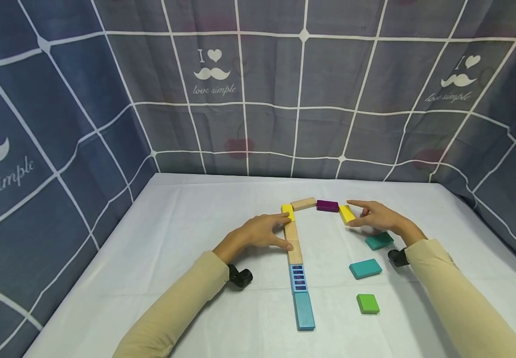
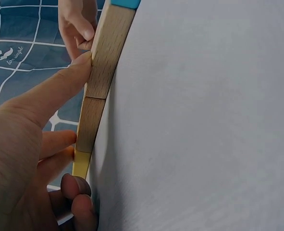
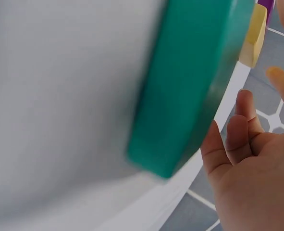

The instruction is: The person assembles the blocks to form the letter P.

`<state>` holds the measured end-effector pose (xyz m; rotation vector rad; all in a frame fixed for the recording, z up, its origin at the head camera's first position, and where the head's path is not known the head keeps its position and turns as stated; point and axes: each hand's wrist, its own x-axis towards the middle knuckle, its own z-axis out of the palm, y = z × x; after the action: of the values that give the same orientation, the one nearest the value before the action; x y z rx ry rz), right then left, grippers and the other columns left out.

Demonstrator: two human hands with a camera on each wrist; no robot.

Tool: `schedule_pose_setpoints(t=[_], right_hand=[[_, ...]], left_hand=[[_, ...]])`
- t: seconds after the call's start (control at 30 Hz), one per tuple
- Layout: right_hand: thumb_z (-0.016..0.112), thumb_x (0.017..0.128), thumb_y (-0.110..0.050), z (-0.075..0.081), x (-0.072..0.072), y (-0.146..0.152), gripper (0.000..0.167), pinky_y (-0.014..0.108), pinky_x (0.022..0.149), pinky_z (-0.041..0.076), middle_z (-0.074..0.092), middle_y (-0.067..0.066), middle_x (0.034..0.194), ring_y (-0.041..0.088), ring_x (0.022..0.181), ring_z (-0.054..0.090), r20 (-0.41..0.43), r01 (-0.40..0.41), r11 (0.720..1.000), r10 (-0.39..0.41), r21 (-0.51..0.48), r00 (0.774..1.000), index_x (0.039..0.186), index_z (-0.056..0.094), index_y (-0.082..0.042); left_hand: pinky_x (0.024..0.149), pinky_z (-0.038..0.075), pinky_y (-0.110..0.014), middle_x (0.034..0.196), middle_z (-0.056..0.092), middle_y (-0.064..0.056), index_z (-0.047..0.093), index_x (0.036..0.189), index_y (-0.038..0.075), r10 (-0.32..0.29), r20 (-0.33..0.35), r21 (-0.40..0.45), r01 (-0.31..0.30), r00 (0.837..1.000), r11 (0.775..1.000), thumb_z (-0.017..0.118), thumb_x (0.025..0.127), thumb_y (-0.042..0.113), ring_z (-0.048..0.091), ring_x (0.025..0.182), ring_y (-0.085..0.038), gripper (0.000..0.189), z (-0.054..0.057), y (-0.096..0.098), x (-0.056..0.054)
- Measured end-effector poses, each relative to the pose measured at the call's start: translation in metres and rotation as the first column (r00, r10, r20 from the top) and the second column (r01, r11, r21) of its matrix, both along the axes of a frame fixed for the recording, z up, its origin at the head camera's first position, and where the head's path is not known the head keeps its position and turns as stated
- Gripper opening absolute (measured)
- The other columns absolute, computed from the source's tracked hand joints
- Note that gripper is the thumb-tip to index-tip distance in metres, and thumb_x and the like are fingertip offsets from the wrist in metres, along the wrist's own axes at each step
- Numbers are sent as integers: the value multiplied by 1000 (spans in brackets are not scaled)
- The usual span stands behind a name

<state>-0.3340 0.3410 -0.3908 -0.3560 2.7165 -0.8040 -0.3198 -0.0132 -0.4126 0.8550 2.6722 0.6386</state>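
Observation:
In the head view my left hand point(image 1: 264, 231) reaches over a straight row of flat blocks. Its thumb lies against a wooden block point(image 1: 295, 252), while the fingertips are at the yellow block point(image 1: 287, 211) at the row's far end. Another wooden block point(image 1: 291, 230) sits between these two. My right hand point(image 1: 380, 217) is at a second yellow block point(image 1: 346, 214), index finger stretched past its far end and thumb at its near end. The right wrist view shows its fingers spread, with a gap to that yellow block point(image 3: 253, 36).
A wooden block point(image 1: 304, 204) and a purple block point(image 1: 327, 206) bridge the far side. A blue block with dark windows point(image 1: 299, 278) and a plain blue block point(image 1: 304, 311) continue the row nearer. Two teal blocks point(image 1: 365, 268) and a green block point(image 1: 367, 304) lie separately at right.

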Motion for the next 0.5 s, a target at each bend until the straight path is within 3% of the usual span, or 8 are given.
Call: schedule_pose_setpoints(t=[0.2, 0.5], right_hand=[[71, 89, -39, 5, 19, 19, 72, 34, 69, 39, 51, 14, 102, 28, 96, 44, -37, 2, 1000, -2, -6, 999, 144, 47, 0], [73, 88, -40, 5, 53, 47, 66, 36, 73, 37, 49, 16, 112, 28, 98, 43, 5, 25, 1000, -24, -10, 1000, 142, 53, -5]], left_hand=[[114, 27, -50, 156, 37, 5, 45, 150, 22, 1, -3, 3, -1, 1000, 1000, 76, 78, 59, 32, 143, -23, 86, 0, 0, 0], [115, 25, -49, 156, 36, 4, 44, 150, 21, 6, 6, 8, -6, 1000, 1000, 76, 79, 58, 30, 144, -22, 87, -1, 0, 0]])
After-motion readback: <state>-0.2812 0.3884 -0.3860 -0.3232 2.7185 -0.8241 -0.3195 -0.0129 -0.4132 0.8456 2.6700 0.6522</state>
